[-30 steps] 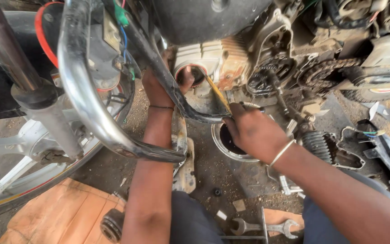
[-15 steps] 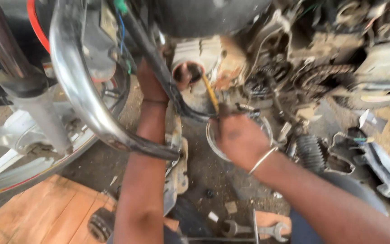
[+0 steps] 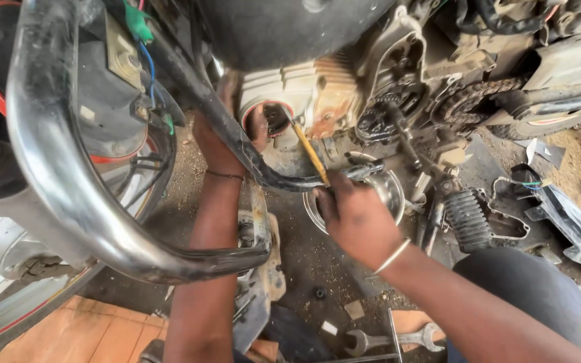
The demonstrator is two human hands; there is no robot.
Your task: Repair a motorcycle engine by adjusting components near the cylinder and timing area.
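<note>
Dirt workshop floor (image 3: 304, 249), motorcycle engine (image 3: 344, 87) above. Right hand (image 3: 354, 215) closed on yellow-handled screwdriver (image 3: 309, 151), tip at cylinder opening (image 3: 267, 117). Left hand (image 3: 220, 144) pressed beside opening; grip unclear.

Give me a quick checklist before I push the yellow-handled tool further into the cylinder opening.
1. Right hand grips the yellow-handled tool: ok.
2. Tool tip reaches the cylinder opening: ok; exact contact point cannot tell.
3. Left hand steadies the engine beside the opening: ok, though the black frame tube partly hides it.
4. Metal bowl sits on the ground below the engine: ok.
5. Spanner lies on the ground close by: ok.
6. Chrome crash bar crosses in front of the left forearm, crowding it: not ok.
</note>
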